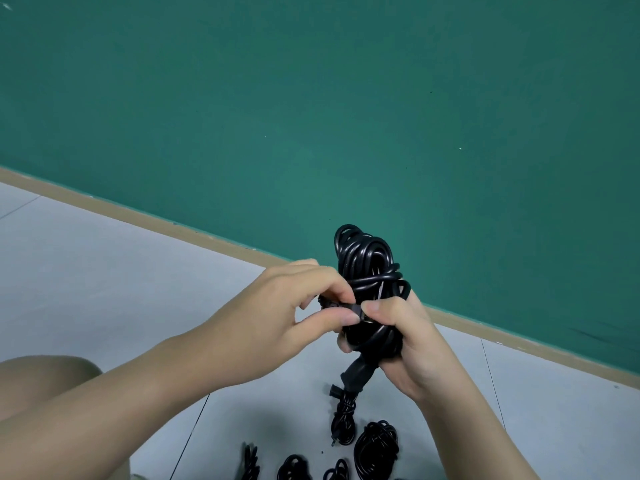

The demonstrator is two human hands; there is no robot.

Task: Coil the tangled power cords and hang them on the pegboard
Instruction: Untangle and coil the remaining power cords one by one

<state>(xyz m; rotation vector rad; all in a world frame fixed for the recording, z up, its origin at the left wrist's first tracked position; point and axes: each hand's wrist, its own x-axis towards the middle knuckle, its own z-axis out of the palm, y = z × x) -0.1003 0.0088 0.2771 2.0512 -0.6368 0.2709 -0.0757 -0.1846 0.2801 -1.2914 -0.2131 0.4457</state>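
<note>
The coiled black cord (369, 282) is held upright in the air in front of the green wall (311, 98). The right hand (405, 344) grips the coil around its lower part. The left hand (294, 306) pinches the cord's end (341, 308) with thumb and fingers, beside the right thumb. Other coils (375, 441) lie on the grey floor (104, 271) below.

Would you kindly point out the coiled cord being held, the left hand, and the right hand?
coiled cord (367, 261): head view, upper loops.
left hand (294, 306): head view, back of hand.
right hand (412, 337): head view, back of hand.
</note>
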